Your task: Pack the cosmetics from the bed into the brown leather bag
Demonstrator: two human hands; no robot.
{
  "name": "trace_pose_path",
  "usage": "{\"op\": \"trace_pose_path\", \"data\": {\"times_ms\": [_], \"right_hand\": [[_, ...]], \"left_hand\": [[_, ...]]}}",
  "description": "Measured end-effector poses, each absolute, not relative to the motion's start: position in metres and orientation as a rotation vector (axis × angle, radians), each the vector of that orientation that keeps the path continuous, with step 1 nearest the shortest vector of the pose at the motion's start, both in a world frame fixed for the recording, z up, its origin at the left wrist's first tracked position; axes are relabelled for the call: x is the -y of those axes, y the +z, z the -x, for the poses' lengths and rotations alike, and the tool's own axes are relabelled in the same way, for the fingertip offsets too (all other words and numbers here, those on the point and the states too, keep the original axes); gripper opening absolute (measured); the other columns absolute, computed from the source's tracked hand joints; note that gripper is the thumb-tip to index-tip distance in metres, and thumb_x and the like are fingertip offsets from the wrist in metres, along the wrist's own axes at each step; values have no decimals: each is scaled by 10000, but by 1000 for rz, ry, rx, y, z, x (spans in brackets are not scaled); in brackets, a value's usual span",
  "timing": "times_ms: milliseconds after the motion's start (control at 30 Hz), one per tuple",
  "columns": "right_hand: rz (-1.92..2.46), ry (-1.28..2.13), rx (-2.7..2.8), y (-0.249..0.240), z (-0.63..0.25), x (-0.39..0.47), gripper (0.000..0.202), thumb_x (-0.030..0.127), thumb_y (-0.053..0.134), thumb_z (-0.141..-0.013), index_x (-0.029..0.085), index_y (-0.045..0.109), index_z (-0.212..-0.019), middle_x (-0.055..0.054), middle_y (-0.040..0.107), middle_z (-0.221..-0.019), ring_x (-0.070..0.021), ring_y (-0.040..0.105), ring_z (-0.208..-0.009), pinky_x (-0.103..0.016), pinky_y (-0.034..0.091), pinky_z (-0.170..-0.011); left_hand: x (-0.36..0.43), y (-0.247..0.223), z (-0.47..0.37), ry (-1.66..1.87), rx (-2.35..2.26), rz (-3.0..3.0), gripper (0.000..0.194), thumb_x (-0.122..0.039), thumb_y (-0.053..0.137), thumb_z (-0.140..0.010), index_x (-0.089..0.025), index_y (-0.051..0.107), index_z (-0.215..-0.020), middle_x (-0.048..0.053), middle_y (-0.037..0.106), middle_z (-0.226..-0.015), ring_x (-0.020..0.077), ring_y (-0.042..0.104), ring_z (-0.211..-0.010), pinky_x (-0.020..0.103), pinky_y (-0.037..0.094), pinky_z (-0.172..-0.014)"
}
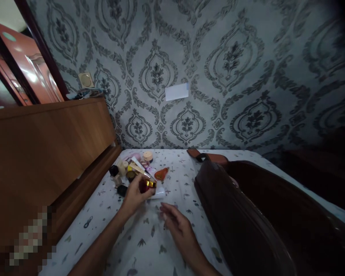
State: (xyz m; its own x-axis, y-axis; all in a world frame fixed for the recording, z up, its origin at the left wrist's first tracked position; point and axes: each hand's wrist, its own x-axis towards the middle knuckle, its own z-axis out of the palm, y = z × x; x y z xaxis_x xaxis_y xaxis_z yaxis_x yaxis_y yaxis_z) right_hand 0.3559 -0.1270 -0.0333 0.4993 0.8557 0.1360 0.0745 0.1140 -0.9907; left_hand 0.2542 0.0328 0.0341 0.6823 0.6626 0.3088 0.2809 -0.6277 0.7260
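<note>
My left hand [135,194] is closed around a small dark red jar with a shiny gold band [151,184], held above a group of cosmetics. To its right, my right hand [176,222] hovers over the patterned sheet, holding nothing, its fingers loosely bent and apart. A white tube [160,193] lies just beyond the jar, partly covered by it. Past the left hand are an orange bottle [161,174], a jar with a peach lid [147,156] and several tubes and small bottles in a loose heap. A black-capped bottle [121,190] lies beside my left wrist.
A large dark brown leather bag [218,207] stands on the right, its strap [208,157] trailing toward the wall. The wooden headboard [51,149] borders the left side. Patterned wallpaper [161,50] covers the wall behind, carrying a white paper [176,92].
</note>
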Motion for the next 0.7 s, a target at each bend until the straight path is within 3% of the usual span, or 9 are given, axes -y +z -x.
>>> {"op": "trace_pose_path", "data": {"times_ms": [100,233,433,700], "right_hand": [[1265,740,872,-38,-363,120,591,537,614,-867,188,601,-1344,-161,627,-1353,-286,624,-1208,-402,545,-962],[1248,694,897,-43,-372,114,588,488,654,-847,182,600,-1346,-149,615,-1378,-285,605,-1243,-437,482,-1068],[1265,582,1029,-49,-379,115,432,357,593,-891,192,640,-1288,-135,662,-1305,-264,656,-1165,-420,527,-1020],[1482,344,1131,-74,-382,112,413,307,526,-903,166,633,-1276,-135,679,-1273,-255,660,-1166,-434,535,-1023]], "left_hand": [[-14,17,-255,759,-587,-2093,286,-276,663,-810,-193,494,-1025,36,659,-1004,171,634,-901,260,499,-781],[2,5,-252,759,-527,-2019,316,-278,687,-787,-199,469,-1001,40,621,-1011,187,607,-940,283,483,-823],[12,7,-247,660,-545,-2139,421,-152,670,-744,-207,519,-1132,42,574,-1086,207,564,-1018,318,444,-892],[13,7,-248,539,-559,-2327,439,-105,622,-754,-224,566,-1173,59,574,-1130,234,546,-1061,344,447,-912]]}}
